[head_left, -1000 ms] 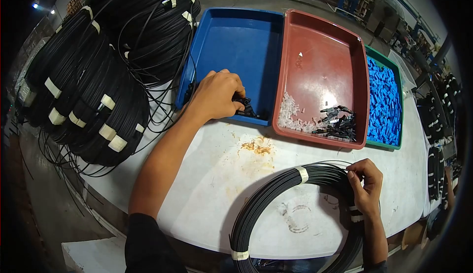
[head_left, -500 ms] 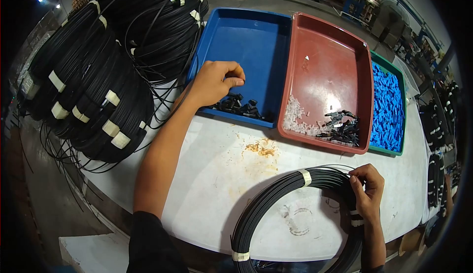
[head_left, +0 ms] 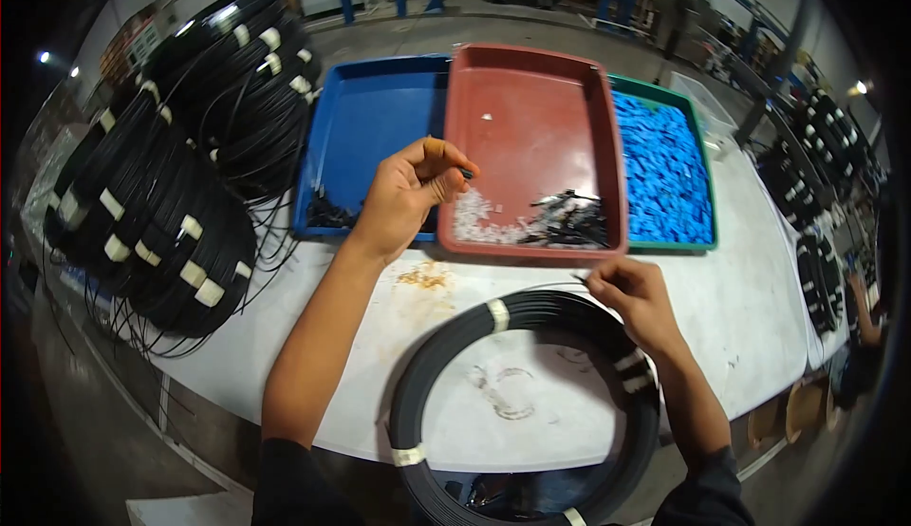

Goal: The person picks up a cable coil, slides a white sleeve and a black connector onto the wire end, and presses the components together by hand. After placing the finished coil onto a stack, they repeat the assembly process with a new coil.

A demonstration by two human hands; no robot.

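Observation:
My left hand (head_left: pixel 403 203) is raised at the near left corner of the red tray (head_left: pixel 536 252). Its thumb and forefinger pinch a small dark connector piece (head_left: pixel 465 174), whose exact shape I cannot make out. A coil of black cable (head_left: pixel 408 412), bound with pale tape bands, lies at the near edge of the table. Over the coil's far right side, my right hand (head_left: pixel 638 300) is closed on the free cable end (head_left: pixel 581 280). A gap separates the two hands.
Left of the red tray, a blue tray (head_left: pixel 306 184) holds black pieces. White and black pieces lie inside the red one. On the right, a green tray (head_left: pixel 710 184) holds many blue pieces (head_left: pixel 664 170). Large cable coils (head_left: pixel 152 232) stack up at the left.
My left hand has left the blue tray and come right, with a small dark piece now showing in its fingertips. My right hand holds the cable end out from the coil. The view has shifted.

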